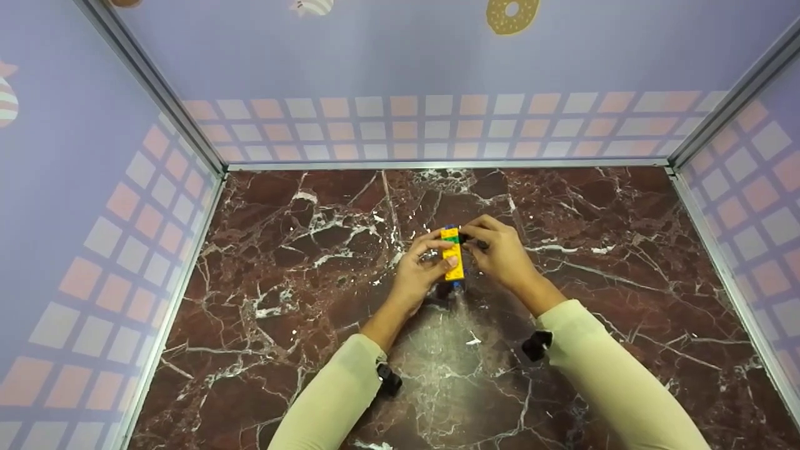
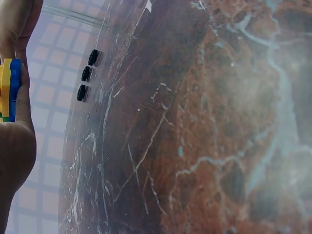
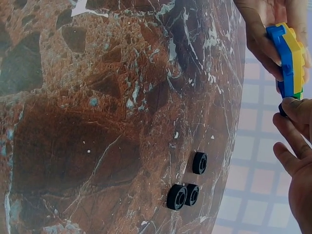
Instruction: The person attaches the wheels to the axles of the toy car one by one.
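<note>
A small toy vehicle of building blocks (image 1: 455, 273), yellow with a green piece on a blue base (image 3: 286, 53), is held up off the table. My left hand (image 1: 415, 265) grips it from the left, its thumb on the yellow top. At its right side, near the far end, my right hand (image 1: 505, 251) pinches a black wheel (image 3: 282, 110) against the blue base; fingers hide most of that wheel. Three loose black wheels (image 3: 199, 163) lie on the table in the right wrist view.
Dark red marbled table (image 1: 312, 275) with white veins lies under both hands. A lilac back wall (image 1: 387, 56) with pink and white squares closes the far side, and similar side walls (image 1: 75, 212) stand left and right. Dark wrist devices (image 1: 536, 345) sit on both sleeves.
</note>
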The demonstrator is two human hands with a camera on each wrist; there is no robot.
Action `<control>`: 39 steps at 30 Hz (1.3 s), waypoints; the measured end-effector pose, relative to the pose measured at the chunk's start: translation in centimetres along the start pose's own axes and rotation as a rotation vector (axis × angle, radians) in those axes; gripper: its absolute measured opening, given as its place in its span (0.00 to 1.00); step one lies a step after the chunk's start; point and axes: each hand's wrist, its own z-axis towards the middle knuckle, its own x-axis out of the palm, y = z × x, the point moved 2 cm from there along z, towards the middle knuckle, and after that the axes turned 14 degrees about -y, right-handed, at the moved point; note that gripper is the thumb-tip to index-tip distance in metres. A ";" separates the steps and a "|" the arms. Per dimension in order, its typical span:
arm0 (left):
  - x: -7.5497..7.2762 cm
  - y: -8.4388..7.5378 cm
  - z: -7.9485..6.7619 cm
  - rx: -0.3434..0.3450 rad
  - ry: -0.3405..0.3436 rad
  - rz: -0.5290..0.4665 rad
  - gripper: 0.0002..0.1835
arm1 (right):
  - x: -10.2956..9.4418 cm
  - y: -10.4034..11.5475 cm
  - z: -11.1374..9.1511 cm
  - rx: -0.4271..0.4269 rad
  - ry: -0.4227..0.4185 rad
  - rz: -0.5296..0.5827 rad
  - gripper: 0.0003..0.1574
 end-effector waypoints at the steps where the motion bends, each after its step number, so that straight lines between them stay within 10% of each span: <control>1: 0.0 0.0 0.0 0.002 0.001 0.005 0.19 | 0.0 0.0 0.0 0.004 0.000 0.004 0.16; 39: -0.4 -0.2 0.6 0.104 0.030 0.056 0.11 | -2.5 -3.2 -1.3 0.054 0.096 -0.080 0.23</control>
